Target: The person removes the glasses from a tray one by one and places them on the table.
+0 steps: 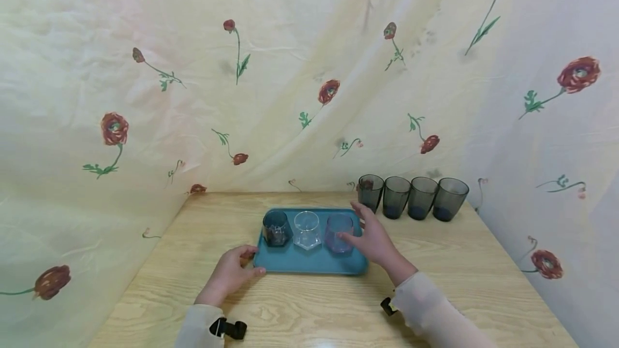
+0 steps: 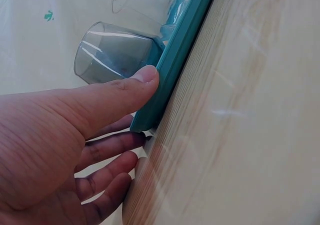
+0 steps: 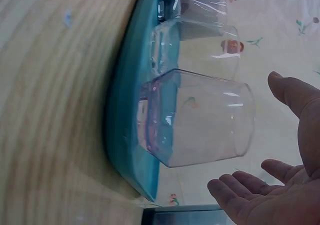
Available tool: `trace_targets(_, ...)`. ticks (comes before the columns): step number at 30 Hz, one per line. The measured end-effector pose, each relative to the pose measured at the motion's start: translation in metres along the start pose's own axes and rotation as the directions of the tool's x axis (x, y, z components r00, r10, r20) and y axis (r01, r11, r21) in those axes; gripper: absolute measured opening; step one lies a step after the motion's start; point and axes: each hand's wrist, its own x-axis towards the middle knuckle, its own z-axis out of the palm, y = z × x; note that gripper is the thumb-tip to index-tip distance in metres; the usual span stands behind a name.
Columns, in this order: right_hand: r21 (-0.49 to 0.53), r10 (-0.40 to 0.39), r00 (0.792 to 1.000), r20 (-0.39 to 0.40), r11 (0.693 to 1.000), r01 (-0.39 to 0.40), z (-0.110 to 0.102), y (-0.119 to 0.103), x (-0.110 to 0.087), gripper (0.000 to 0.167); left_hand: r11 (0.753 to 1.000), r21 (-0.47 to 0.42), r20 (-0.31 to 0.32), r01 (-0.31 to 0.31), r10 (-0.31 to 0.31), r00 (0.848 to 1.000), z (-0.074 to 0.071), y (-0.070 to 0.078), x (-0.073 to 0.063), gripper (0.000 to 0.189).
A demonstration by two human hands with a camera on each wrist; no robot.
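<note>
A blue tray [image 1: 309,267] lies on the table bearing three faceted glasses in a row: a dark grey glass [image 1: 276,230], a clear glass [image 1: 307,230] and a pinkish-purple glass [image 1: 339,232]. My left hand [image 1: 229,272] holds the tray's left end. In the left wrist view its thumb [image 2: 145,75] lies on the tray rim, with the other fingers curving round the corner. Fingers spread, my right hand [image 1: 374,240] is beside the pinkish glass. The right wrist view shows a gap between that hand [image 3: 280,185] and the glass's mouth.
Several dark grey tumblers [image 1: 396,197] stand in a row at the back right, just beyond the tray's right corner. A flowered cloth [image 1: 290,69] hangs behind and at both sides of the wooden table [image 1: 309,310].
</note>
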Motion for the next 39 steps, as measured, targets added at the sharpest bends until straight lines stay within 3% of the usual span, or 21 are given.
trace_targets(3,-0.013,0.036,0.999,0.015,0.999,-0.036,0.006,0.004,0.0,0.1,1.0,0.0,0.001,0.006,-0.006,1.0,0.0,0.001,0.0,0.062)
trace_targets(9,0.089,0.093,0.994,0.051,0.991,-0.097,0.015,0.011,-0.001,0.101,1.0,-0.013,0.007,0.006,-0.006,1.0,0.0,0.001,-0.001,0.06)
trace_targets(25,0.013,0.09,0.994,0.055,0.996,-0.091,0.024,0.03,0.001,0.083,1.0,-0.002,0.007,0.01,-0.01,1.0,0.0,0.0,0.0,0.06)
trace_targets(39,0.064,0.088,0.994,0.059,0.994,-0.092,0.025,0.033,0.0,0.08,1.0,0.004,0.008,0.002,-0.002,1.0,0.0,0.001,0.0,0.057)
